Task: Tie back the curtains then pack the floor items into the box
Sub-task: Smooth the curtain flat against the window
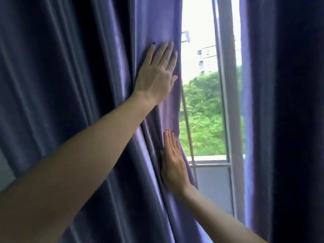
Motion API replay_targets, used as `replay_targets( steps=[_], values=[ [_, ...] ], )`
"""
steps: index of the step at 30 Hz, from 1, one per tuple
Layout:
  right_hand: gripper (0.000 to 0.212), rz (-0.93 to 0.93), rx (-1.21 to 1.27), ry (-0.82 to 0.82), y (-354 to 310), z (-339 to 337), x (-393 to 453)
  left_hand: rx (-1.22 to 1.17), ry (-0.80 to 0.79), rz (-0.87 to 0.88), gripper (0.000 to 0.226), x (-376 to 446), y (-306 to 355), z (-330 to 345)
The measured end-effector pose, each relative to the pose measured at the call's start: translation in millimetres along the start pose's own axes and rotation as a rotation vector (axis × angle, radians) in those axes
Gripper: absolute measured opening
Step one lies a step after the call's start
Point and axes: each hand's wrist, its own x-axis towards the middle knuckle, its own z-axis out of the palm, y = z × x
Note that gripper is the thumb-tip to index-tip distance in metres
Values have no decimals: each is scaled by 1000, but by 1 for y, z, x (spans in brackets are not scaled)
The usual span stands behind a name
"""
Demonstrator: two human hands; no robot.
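While both hands lie flat with straight fingers on the left purple satin curtain (98, 85), left hand (156, 74) high, right hand (172, 165) low by its inner edge, neither grips fabric. Between it and the right dark purple curtain (280, 120) the white-framed window (226, 102) shows. No tie-back, box or floor items appear, so nearly everything seems left.

Left curtain (70, 85) left of window (206, 102), right curtain (284, 120) right; hands on left curtain's edge.
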Motion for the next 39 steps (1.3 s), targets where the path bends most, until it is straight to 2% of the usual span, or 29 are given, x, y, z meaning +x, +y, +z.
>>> replay_targets(
  steps=[4,8,15,30,39],
  values=[
    [61,-60,161,-2,-38,54,8,146,3,-9,63,-30,-55,13],
    [63,-89,321,-20,-84,120,15,227,-90,-39,59,-62,-121,25],
    [75,-133,416,-50,-157,233,19,418,-219,-54,64,-136,-226,56],
    [68,-160,265,-159,-243,431,38,478,-238,-102,67,-242,-403,173],
    [66,-146,212,-237,-278,509,50,486,-214,-94,67,-281,-474,218]
  ],
)
